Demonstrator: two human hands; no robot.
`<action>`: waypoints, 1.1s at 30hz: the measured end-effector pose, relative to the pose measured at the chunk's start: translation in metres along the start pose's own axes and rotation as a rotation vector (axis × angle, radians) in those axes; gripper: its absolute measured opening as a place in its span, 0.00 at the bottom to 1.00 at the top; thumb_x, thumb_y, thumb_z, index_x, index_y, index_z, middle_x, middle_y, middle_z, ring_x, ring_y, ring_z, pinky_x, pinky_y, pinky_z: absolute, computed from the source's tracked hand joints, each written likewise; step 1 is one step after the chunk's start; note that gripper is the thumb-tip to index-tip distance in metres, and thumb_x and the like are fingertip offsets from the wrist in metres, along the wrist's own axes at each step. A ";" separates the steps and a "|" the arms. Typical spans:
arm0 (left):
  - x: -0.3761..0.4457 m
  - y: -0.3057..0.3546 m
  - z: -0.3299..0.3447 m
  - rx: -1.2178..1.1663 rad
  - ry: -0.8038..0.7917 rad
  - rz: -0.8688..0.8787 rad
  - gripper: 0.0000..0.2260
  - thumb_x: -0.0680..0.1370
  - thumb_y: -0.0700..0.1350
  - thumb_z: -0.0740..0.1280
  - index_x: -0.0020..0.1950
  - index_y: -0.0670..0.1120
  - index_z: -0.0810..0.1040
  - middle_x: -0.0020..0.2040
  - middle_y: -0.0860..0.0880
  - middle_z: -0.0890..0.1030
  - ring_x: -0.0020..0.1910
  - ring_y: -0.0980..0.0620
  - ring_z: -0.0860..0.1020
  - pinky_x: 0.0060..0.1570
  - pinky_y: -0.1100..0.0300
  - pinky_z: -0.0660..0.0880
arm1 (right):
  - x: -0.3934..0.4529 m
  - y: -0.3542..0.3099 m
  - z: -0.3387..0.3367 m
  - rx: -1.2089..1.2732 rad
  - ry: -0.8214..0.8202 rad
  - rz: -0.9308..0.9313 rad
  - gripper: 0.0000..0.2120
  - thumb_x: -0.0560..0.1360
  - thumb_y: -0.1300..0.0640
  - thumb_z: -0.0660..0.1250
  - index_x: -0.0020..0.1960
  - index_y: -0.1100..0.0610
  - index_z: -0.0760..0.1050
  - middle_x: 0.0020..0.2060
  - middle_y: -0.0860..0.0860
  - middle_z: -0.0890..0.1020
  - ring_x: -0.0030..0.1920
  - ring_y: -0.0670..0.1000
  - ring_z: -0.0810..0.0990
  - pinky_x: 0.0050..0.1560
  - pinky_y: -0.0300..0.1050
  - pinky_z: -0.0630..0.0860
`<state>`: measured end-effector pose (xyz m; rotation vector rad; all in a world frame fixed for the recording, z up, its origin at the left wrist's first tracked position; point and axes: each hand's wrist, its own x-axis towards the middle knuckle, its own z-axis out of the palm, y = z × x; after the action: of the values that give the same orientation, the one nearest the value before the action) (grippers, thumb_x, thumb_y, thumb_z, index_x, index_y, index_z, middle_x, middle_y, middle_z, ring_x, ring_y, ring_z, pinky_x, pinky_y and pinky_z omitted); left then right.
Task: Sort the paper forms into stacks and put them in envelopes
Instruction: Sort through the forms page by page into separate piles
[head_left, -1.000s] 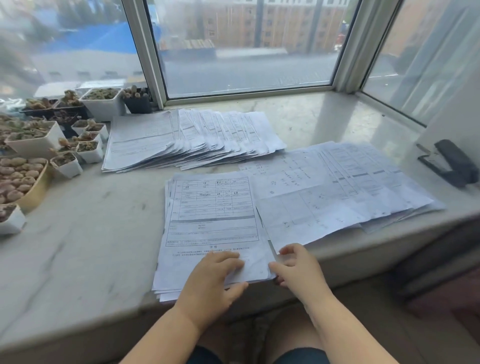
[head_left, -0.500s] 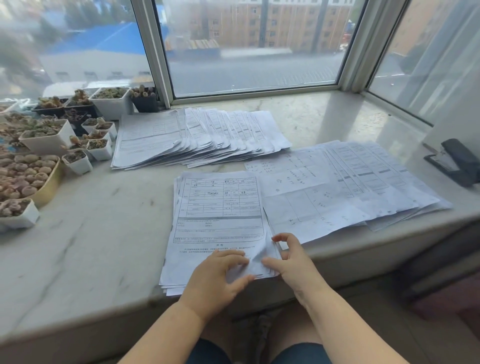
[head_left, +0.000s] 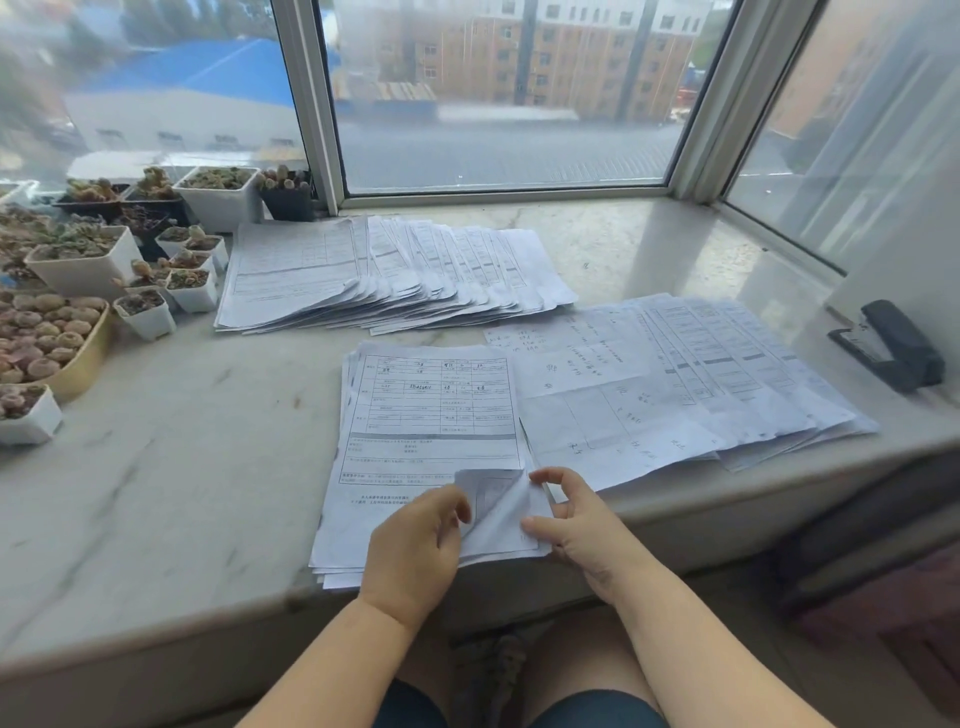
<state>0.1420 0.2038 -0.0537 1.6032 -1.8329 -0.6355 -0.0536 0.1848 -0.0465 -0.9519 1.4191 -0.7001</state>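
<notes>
knees and dark shorts show at the bottom edge, under the front lip of the marble sill (head_left: 156, 467). left hand (head_left: 415, 545) lies on the lower part of the near stack (head_left: 431, 431) of forms, fingers curled, with the lifted corner of the top sheet (head_left: 493, 499) against its fingertips. that corner is peeled up and folded back, blank underside showing. right hand (head_left: 576, 525) sits just beside it at the stack's lower right corner, thumb and forefinger bent around the sheet's edge, thumb touching the paper; whether it truly pinches the sheet i cannot tell. the two hands are close, with only the curled corner between them. near stack sits at the sill's front edge, slightly overhanging it. to its right, touching and partly overlapping its edge, a fanned pile (head_left: 691, 384) of forms spreads toward the right. a black stapler (head_left: 891, 345) rests beyond that pile near the right wall. farther back, a second fanned pile (head_left: 384, 275) lies below the window frame (head_left: 498, 195). on the far left, small pots (head_left: 140, 280) of succulents crowd the sill beside it.
</notes>
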 end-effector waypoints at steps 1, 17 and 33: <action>-0.002 0.000 -0.001 -0.005 -0.036 0.032 0.08 0.73 0.44 0.67 0.47 0.57 0.72 0.36 0.59 0.76 0.37 0.56 0.74 0.39 0.65 0.69 | 0.000 -0.001 0.002 -0.006 0.024 0.003 0.22 0.63 0.58 0.73 0.54 0.42 0.74 0.45 0.65 0.81 0.42 0.56 0.82 0.50 0.53 0.79; 0.001 -0.004 0.002 0.002 0.044 0.026 0.17 0.78 0.39 0.62 0.54 0.57 0.59 0.27 0.53 0.69 0.24 0.52 0.66 0.29 0.55 0.68 | 0.009 0.000 -0.003 0.038 0.005 0.009 0.19 0.73 0.63 0.71 0.61 0.48 0.75 0.42 0.59 0.83 0.41 0.53 0.83 0.49 0.49 0.80; 0.005 -0.008 -0.002 -0.088 0.080 0.051 0.27 0.79 0.38 0.62 0.71 0.64 0.60 0.26 0.57 0.68 0.25 0.55 0.68 0.29 0.64 0.64 | 0.011 0.002 -0.010 0.078 -0.070 0.030 0.24 0.75 0.64 0.69 0.66 0.45 0.69 0.48 0.56 0.84 0.44 0.51 0.83 0.49 0.46 0.79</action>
<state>0.1489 0.1975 -0.0575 1.4983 -1.7575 -0.6116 -0.0631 0.1749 -0.0522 -0.8845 1.3330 -0.6885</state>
